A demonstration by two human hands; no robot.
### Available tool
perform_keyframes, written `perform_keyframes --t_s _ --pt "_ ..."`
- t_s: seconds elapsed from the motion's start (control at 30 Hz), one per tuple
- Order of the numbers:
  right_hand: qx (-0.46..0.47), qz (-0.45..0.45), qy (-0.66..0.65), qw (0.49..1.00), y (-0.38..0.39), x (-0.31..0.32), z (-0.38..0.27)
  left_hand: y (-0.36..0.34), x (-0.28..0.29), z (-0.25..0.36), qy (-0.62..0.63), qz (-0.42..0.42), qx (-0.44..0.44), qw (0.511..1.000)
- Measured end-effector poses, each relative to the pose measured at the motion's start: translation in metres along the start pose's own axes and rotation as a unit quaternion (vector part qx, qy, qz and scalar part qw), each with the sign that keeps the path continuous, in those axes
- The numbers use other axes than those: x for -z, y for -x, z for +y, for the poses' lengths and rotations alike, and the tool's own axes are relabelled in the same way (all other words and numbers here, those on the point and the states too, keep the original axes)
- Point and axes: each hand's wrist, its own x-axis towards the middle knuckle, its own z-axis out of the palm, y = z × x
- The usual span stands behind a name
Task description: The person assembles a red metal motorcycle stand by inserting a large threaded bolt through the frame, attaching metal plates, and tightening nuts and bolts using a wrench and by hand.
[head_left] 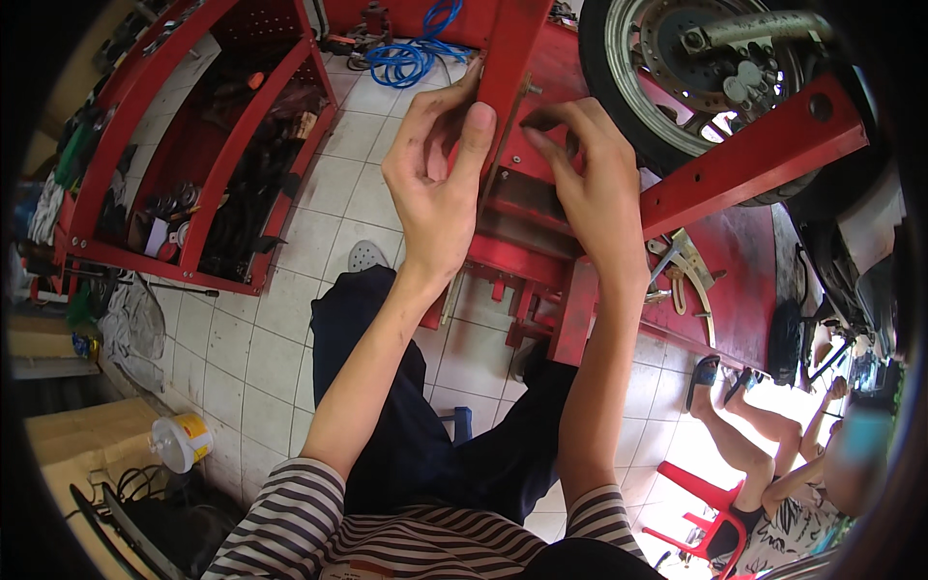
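My left hand (437, 179) is beside a red metal post (510, 63). Its fingers curve along the post's left side, and the thumb stands apart from them; nothing shows in its grasp. Across from it, my right hand (601, 174) is raised over the red frame (527, 217). Its fingers are bent, with a small gap between thumb and index fingertip, and it looks empty. A bolt (531, 88) sticks out of the post's right side, just above the right fingertips. Right of that hand, a red square beam (754, 159) slants up toward the wheel.
A motorcycle wheel (657, 126) stands at the upper right. Curved metal parts (691, 280) lie on the red platform (739, 261). At left is a red tool cart (208, 222); a coiled blue hose (406, 63) lies behind. A person sits by a red chair (710, 493) at lower right.
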Motion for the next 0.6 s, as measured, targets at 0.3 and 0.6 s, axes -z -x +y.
perform_keyframes --t_s 0.3,0.6 --pt "0.059 -0.083 0.057 0.993 0.004 -0.002 0.006 0.0 0.001 -0.001 -0.014 -0.001 -0.004 1.0" --pt "0.07 -0.068 -0.007 0.995 0.007 -0.007 0.006 0.0 -0.001 0.0 -0.012 0.005 -0.006 1.0"
